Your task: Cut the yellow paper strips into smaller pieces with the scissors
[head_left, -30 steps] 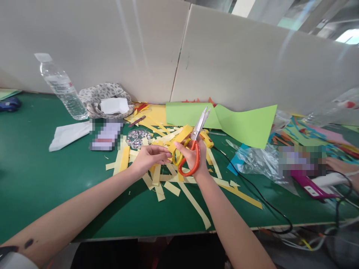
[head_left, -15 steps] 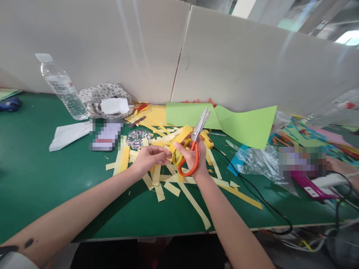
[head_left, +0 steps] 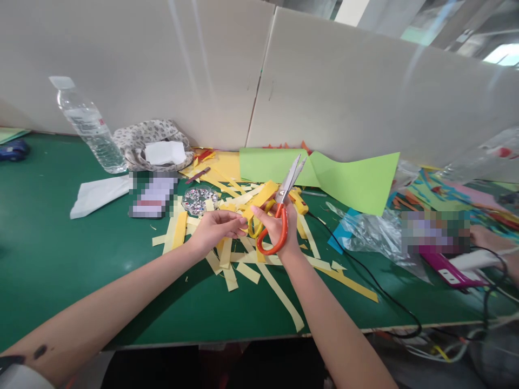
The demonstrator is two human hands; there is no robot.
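My right hand [head_left: 278, 229] holds a pair of scissors [head_left: 272, 249] with orange handles. Their metal blades point up and away, slightly parted. Close beside it, my left hand [head_left: 219, 229] is closed in a pinch, its fingertips on a small yellow paper strip [head_left: 254, 231] that curves toward the right thumb. Both hands are over a pile of cut pale yellow paper strips [head_left: 248, 273] on the green table [head_left: 154, 302]. How the curved strip runs behind the right thumb is hidden.
A water bottle [head_left: 93, 129], a spotted pouch [head_left: 150, 132], a phone [head_left: 156, 197] and a dish of rhinestones [head_left: 198, 200] lie left. Green paper [head_left: 357, 181] leans at the back wall. A black cable [head_left: 365, 270], clear plastic [head_left: 377, 237] and a magenta power strip [head_left: 450, 267] are right, near another person's hand [head_left: 486, 240].
The view has shifted very slightly. Both hands and the scissors keep nearly the same pose.
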